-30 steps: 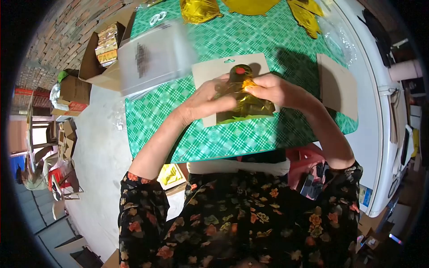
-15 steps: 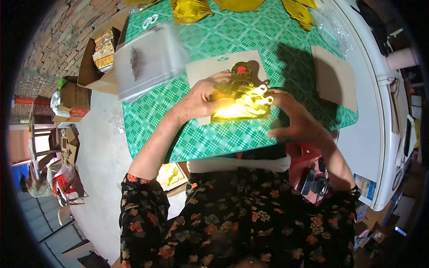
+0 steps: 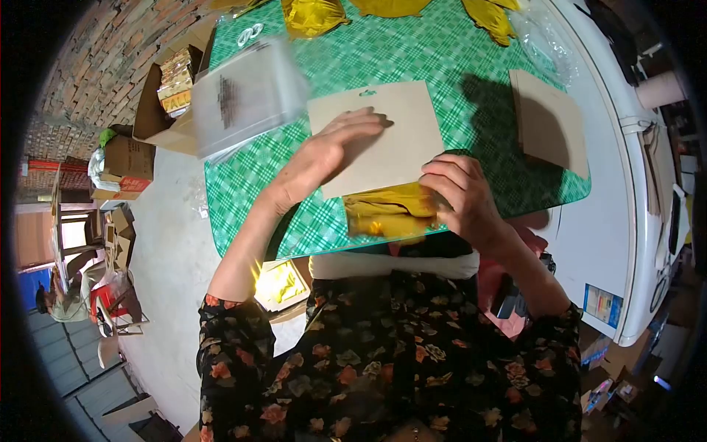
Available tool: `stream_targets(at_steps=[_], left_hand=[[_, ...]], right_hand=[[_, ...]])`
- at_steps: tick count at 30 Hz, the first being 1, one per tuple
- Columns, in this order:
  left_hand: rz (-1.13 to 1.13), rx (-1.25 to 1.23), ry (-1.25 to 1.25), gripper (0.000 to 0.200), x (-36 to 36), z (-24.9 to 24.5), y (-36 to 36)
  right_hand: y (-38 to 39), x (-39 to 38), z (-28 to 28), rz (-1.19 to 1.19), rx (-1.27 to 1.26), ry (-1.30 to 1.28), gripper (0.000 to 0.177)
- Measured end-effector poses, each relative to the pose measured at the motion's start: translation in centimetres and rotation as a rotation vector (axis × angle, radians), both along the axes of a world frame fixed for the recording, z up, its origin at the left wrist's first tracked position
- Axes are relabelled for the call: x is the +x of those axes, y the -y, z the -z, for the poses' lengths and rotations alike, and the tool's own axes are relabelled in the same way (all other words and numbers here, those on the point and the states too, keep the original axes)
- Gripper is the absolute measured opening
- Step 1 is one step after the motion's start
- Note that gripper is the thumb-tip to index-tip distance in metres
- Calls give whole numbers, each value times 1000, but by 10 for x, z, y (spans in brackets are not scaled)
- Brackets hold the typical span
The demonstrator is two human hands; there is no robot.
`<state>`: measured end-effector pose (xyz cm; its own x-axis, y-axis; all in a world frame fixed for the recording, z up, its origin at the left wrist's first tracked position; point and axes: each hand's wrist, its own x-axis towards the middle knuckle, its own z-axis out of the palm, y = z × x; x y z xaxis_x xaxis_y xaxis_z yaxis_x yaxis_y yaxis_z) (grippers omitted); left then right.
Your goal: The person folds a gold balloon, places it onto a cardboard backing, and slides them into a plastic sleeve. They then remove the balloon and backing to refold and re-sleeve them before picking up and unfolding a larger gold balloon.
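A beige card (image 3: 390,140) with a hang hole at its far edge lies on the green checked tablecloth. My left hand (image 3: 324,151) rests on the card's left part, fingers stretched out and holding nothing. Along the card's near edge is a folded gold foil balloon (image 3: 390,208), slightly blurred, reaching the table's front edge. My right hand (image 3: 464,191) is closed around the right end of the foil, beside the card's near right corner. Its fingertips curl over the card's edge, and the thumb is partly hidden.
A stack of clear plastic bags (image 3: 250,96) lies at the left, overhanging the table. Another stack of beige cards (image 3: 552,129) is at the right. More gold foil balloons (image 3: 313,16) lie at the far edge. An open carton (image 3: 166,121) stands beyond the left side.
The gold foil has moved from on top of the card to its near edge, toward me. My left hand has flattened onto the card; my right hand has closed on the foil.
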<state>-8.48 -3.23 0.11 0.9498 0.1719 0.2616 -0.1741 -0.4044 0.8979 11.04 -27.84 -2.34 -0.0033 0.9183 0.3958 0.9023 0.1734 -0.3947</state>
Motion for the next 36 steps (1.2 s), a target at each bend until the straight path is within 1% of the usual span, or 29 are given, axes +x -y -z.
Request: stream_targets(at_steps=[1, 4, 5, 8, 13, 16, 19, 21, 24, 28, 30, 31, 34, 36], left_hand=[[-79, -162, -50, 58, -1, 9, 2], [-107, 443, -154, 54, -8, 12, 3], [-110, 517, -143, 41, -9, 15, 9], [-117, 600, -125, 39, -12, 17, 20], [-152, 596, -123, 37, -15, 18, 31], [-159, 602, -109, 36, -15, 19, 30], [-157, 594, -81, 34, -15, 20, 28], [-158, 589, -70, 32, -15, 19, 29], [-130, 511, -84, 30, -21, 19, 26], [-164, 324, -179, 41, -50, 6, 31], [-168, 266, -192, 49, -65, 0, 34], [-171, 309, -180, 50, -68, 2, 35], [-259, 331, -176, 44, -65, 0, 50], [-328, 381, -110, 39, -61, 12, 51]], right_hand=[[0, -1, 1, 0, 39, 15, 44], [1, -3, 0, 6, 49, 69, 41], [1, -3, 1, 7, 55, 77, 41], [1, -4, 1, 9, 65, 107, 41], [2, -6, -2, -21, 64, 144, 45], [4, -5, 7, -30, 113, 100, 47], [2, -6, 9, -13, 121, 61, 44], [0, -7, 7, -1, 101, 8, 39], [-3, -5, 5, 13, 67, -52, 29], [-8, -5, 2, 48, 34, -106, 18], [-11, -5, 0, 22, 53, -59, 14], [-12, -4, -1, 9, 61, -36, 13], [-14, -4, -3, -1, 30, -45, 11], [-17, -9, -1, 54, 46, -126, 11]])
